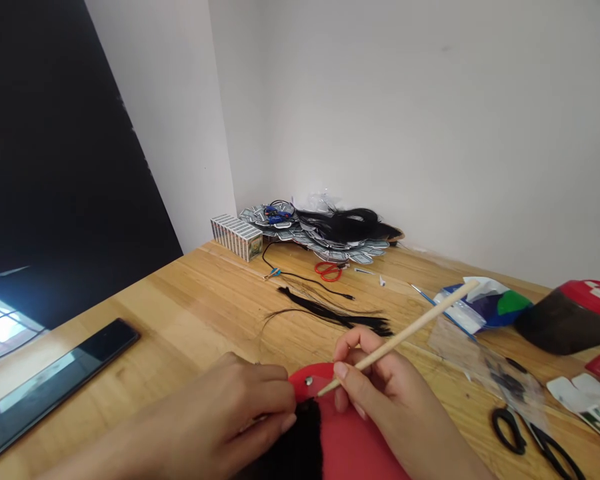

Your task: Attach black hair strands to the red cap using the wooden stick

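Note:
My right hand is shut on a thin wooden stick, whose tip reaches towards the top of a tuft of black hair. The tuft lies on a red rounded form with a small metal stud near its upper edge. My left hand is curled over the tuft's left side, its fingertips pressing against the hair. A loose bundle of long black hair lies on the wooden table just beyond the form.
Red-handled scissors and a black cord lie beyond the hair. At the back stand boxes and a heap of cards with black hair. A dark tablet lies left; black-handled scissors and a plastic bag lie right.

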Tool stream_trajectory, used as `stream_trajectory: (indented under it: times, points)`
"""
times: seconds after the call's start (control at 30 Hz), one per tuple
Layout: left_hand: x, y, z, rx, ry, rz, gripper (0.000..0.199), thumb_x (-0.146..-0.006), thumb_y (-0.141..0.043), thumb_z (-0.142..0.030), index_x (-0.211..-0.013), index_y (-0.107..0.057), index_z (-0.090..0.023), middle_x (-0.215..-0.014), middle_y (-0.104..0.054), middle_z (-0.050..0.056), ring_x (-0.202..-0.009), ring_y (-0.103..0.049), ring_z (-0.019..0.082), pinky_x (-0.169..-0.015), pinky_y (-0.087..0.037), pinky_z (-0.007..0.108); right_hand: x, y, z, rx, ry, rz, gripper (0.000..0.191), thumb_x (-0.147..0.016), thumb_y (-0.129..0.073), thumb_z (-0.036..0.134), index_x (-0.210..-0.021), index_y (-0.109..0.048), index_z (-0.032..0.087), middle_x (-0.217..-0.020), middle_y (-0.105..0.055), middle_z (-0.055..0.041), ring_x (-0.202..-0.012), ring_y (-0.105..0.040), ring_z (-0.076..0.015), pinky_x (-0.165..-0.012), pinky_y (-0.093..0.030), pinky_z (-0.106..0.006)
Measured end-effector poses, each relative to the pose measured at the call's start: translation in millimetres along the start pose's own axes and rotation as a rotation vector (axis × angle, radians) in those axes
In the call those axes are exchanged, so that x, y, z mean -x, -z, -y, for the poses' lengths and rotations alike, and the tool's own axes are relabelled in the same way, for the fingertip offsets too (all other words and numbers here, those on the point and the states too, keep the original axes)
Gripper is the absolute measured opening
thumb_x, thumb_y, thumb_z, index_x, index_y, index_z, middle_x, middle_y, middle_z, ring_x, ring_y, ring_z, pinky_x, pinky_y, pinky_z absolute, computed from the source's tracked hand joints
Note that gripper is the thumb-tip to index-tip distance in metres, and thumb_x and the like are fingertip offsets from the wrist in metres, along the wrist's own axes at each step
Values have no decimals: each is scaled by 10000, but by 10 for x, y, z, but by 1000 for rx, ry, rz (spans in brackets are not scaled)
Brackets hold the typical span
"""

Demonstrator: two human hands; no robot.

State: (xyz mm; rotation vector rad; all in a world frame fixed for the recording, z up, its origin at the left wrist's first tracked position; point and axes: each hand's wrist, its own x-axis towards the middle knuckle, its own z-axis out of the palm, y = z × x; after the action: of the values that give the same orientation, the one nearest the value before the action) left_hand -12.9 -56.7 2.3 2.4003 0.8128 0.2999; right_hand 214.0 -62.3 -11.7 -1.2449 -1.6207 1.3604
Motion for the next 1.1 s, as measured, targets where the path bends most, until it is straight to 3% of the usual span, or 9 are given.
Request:
stream_trajectory:
  times: [0.13, 0.23, 0.47, 0.67, 0.87, 1.1]
  points:
    - [87, -52, 87, 101, -25, -76, 184, -992, -441, -212, -824, -515, -207, -1087, -613, 43, -929, -612, 173, -783, -436, 236, -9, 13, 15, 16, -16, -3, 117, -916, -503, 334, -848, -492, 239, -609, -565, 67, -548, -459, -136, -550, -335, -258]
    - [90, -129, 136, 335, -78, -104, 191, -1007, -448, -215, -836, -532, -207, -1223, -650, 58, -1085, -633, 202, -906, -451, 255, -21, 15, 20, 29, -2, -5, 118, -916, -504, 335, -849, -507, 238, -604, -551, 70, -547, -460, -136, -556, -359, -254]
    - [32, -304, 205, 799, -27, -217, 402, -1019, -472, -488, -790, -614, -189, -1055, -739, 99, -987, -662, 207, -877, -478, 285, 0, -12, 79, -60, -137, -59, 129, -854, -579, 351, -829, -519, 240, -616, -577, 80, -604, -514, -129, -598, -380, -233]
    - [49, -324, 221, 901, 53, -205, 386, -988, -534, -515, -1027, -763, -206, -1034, -740, 104, -978, -651, 211, -873, -466, 283, -9, 14, 92, -106, -167, -48, 155, -800, -619, 333, -759, -513, 229, -647, -600, 52, -658, -567, -146, -627, -409, -247]
    - [30, -440, 268, 1167, 125, -232, 396, -952, -610, -508, -780, -691, -160, -1001, -734, 92, -911, -638, 181, -815, -465, 258, 0, 17, 50, -58, -122, -59, 133, -768, -634, 301, -717, -532, 232, -669, -569, 33, -663, -552, -171, -621, -400, -282]
    - [28, -445, 293, 1152, 120, -216, 386, -968, -590, -488, -787, -663, -155, -987, -722, 96, -743, -544, 141, -666, -402, 235, 10, -11, 44, -38, -67, -71, 144, -767, -623, 271, -688, -507, 237, -693, -558, 20, -664, -555, -187, -626, -397, -301]
